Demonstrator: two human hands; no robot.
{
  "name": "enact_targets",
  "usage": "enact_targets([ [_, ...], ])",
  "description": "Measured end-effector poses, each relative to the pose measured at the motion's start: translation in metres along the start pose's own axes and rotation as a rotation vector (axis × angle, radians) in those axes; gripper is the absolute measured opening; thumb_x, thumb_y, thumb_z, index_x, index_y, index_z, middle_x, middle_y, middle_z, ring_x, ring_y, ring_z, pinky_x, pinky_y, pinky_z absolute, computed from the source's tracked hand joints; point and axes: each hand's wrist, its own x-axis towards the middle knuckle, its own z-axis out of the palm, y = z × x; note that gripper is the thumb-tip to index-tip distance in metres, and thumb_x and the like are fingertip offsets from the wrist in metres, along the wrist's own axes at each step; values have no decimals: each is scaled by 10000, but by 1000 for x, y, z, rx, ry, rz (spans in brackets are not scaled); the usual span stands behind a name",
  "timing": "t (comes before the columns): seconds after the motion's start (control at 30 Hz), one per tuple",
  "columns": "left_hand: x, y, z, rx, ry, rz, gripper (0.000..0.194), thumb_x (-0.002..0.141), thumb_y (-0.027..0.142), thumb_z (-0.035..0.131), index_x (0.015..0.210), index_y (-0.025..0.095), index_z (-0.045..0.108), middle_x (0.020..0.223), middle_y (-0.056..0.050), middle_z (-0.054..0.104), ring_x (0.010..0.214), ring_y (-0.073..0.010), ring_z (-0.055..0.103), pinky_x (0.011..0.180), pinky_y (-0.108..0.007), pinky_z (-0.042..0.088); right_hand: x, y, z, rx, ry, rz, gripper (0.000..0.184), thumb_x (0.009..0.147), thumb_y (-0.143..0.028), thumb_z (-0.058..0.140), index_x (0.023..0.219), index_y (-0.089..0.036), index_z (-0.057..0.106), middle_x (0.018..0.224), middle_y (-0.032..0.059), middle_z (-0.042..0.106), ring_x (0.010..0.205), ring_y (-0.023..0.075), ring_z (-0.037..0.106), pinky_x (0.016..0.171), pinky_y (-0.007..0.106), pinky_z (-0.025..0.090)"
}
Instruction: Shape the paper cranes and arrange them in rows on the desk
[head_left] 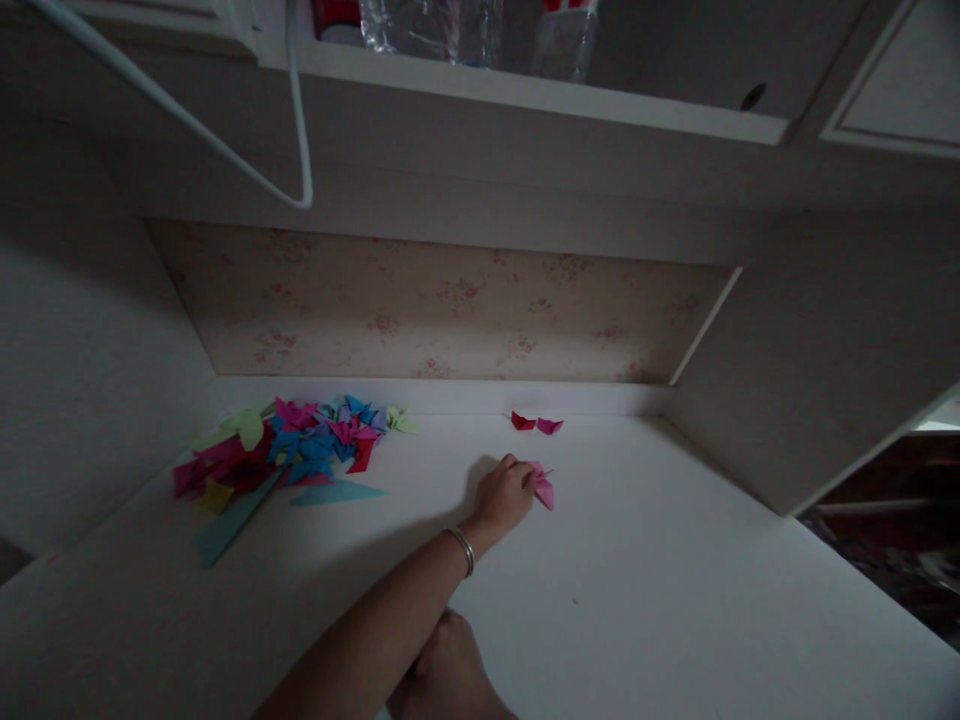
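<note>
My left hand (507,496), with bangles on its wrist, reaches over the white desk top and pinches a pink folded-paper piece (544,486), which looks like an origami crane. Just behind it, near the back edge, lie a red folded-paper piece (523,422) and a magenta one (550,427). My right hand (452,665) is curled closed at the bottom, close by my left forearm, which hides part of its fingers. Whatever it may hold is out of sight. To the left is a pile of colourful origami pieces (307,445) in blue, pink, red and green.
Teal pointed paper pieces (339,492) lie before the pile. Side panels enclose the desk (675,580), with flowered wallpaper (450,310) behind. Overhead, a shelf (540,95) carries clear plastic bottles (566,40), and a white cable (304,150) hangs down at the left.
</note>
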Motion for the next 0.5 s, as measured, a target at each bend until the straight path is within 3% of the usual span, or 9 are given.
enact_targets([
  [0.13,2,-5,-1,-1,-16,1,297,925,300,413,960,213,695,999,-54,640,850,-167,583,723,-257,432,0,2,2,-122,27,-54,188,577,-39,537,575,-183,658,700,15,734,590,175,654,537,230,403],
  [0.5,4,-11,3,-52,43,10,269,903,277,443,932,213,702,943,-33,656,824,-155,576,718,-238,427,0,11,9,-206,48,-120,192,551,-31,528,588,-176,649,672,-13,724,605,146,653,525,189,403],
])
